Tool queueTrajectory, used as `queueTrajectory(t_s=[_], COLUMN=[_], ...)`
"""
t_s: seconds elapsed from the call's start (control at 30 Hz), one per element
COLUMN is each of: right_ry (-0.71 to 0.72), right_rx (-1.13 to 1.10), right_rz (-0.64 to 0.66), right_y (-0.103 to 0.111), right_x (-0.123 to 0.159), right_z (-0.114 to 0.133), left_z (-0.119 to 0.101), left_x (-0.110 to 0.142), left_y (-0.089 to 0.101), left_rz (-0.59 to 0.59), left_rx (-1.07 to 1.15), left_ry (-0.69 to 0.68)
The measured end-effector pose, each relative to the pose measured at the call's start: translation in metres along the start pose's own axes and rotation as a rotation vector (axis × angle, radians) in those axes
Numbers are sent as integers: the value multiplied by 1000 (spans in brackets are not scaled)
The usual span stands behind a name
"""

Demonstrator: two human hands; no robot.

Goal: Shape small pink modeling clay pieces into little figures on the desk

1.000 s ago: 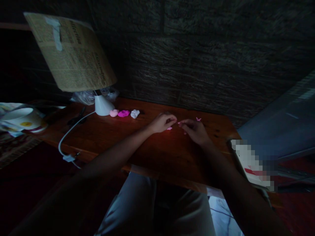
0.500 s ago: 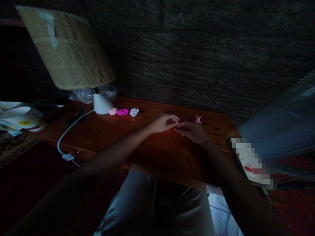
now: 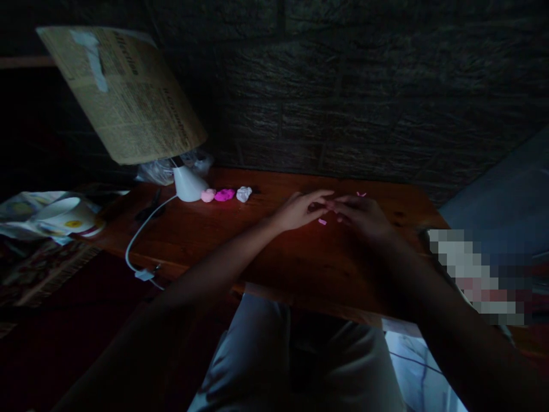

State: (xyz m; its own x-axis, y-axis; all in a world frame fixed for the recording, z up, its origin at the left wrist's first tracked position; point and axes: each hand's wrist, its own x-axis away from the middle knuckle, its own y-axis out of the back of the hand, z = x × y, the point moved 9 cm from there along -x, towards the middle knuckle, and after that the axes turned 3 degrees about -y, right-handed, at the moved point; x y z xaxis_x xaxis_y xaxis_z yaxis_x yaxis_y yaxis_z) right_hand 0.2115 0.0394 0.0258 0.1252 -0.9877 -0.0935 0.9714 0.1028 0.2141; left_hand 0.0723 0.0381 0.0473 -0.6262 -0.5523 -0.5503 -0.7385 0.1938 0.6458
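Observation:
My left hand (image 3: 300, 210) and my right hand (image 3: 362, 216) meet fingertip to fingertip over the wooden table (image 3: 240, 246). The left fingers are stretched out towards the right hand, whose fingers curl down. A tiny pink clay bit (image 3: 322, 222) lies on the table just below the fingertips. Another small pink piece (image 3: 361, 194) shows behind the right hand. Whether either hand pinches clay is too dark to tell.
A white lamp base (image 3: 189, 184) with a newspaper shade (image 3: 124, 94) stands at the back left, its cable (image 3: 137, 240) running off the front edge. Light pink (image 3: 208, 195), magenta (image 3: 225, 195) and white (image 3: 244, 194) clay lumps lie beside it. A cup (image 3: 68, 214) sits far left.
Both hands have shifted a little to the right and drawn together. My left fingers have straightened out from a curl. A small pink bit now lies on the table under the fingertips.

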Motion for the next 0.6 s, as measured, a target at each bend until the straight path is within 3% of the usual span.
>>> queueTrajectory(t_s=[0.27, 0.6], right_ry=[59, 100], right_rx=[228, 717], right_rz=[105, 342], right_y=[19, 10], right_x=[1, 5], right_z=[5, -9], left_z=[12, 17], left_x=[2, 2], left_y=[-19, -24], left_rz=[240, 226], left_rx=[-200, -40], left_ry=[-42, -8])
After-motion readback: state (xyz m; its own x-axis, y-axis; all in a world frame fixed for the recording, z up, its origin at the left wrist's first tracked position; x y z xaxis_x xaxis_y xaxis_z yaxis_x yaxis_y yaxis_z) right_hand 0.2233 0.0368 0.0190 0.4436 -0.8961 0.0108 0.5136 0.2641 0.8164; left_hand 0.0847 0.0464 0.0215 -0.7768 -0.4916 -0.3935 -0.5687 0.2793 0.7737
